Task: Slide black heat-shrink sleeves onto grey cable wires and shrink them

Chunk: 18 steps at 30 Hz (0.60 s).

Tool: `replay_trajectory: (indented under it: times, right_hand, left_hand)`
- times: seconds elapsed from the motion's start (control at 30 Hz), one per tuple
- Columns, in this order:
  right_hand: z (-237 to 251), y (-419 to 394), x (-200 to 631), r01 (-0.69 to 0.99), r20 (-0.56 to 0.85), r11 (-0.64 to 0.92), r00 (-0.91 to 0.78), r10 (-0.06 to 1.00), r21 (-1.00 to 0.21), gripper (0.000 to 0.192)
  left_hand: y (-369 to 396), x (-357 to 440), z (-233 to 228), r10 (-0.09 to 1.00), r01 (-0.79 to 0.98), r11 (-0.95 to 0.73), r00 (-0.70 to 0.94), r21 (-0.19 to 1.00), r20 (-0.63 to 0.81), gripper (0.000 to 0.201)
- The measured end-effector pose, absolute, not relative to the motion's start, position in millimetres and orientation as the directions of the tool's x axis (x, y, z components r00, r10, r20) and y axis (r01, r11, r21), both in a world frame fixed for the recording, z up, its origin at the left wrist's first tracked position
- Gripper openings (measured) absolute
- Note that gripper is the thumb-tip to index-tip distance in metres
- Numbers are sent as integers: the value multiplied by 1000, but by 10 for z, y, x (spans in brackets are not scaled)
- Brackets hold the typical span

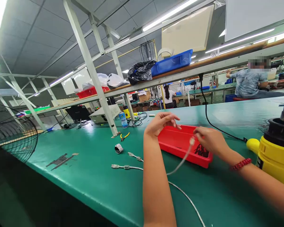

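My left hand [161,123] is raised over the near left edge of a red tray [175,151], its fingers loosely bent and apart, holding nothing I can see. At the tray's right side, my right hand [209,140] pinches at the raised end of a translucent-white cable [183,160]; motion blurs its plug. Small dark pieces [201,150] lie in the tray's right end, below this hand. Left of my left forearm, two pale cable ends with USB-type plugs [115,166] rest on the green table; my forearm hides part of the cables.
A yellow heat-gun-like tool [278,151] stands at the right. A tape roll [118,148], yellow-handled pliers [125,136] and a blue spray can [123,119] are left of the tray. An overhead shelf carries a blue bin [172,64]. Two people sit farther back.
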State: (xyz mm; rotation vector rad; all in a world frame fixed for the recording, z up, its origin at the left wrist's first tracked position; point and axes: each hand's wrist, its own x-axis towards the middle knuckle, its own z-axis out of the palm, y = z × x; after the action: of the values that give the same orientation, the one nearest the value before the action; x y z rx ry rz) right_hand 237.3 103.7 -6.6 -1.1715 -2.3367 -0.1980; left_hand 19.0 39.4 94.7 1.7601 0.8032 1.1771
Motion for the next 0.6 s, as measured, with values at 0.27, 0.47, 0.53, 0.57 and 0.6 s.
replay_trajectory:
  times: [0.27,0.47,0.53,0.57,0.6]
  right_hand:
    - [-162,1022,2324,776,44,631,-630,775,-3,10]
    - [-250,1085,2344,716,141,694,-682,718,-70,16]
    - [-238,1085,2357,654,273,747,-702,658,-118,19]
    - [-212,1081,2356,615,372,776,-693,617,-140,20]
    - [-169,1071,2350,575,483,803,-664,570,-158,20]
  left_hand:
    - [385,450,1039,920,542,-208,391,814,-25,31]
    - [409,952,1049,778,538,-374,625,755,-60,28]
    - [336,1024,1098,741,497,-435,672,751,-16,27]
    - [290,1026,1130,736,485,-453,677,748,6,26]
    - [239,1005,1166,736,475,-465,676,747,28,25]
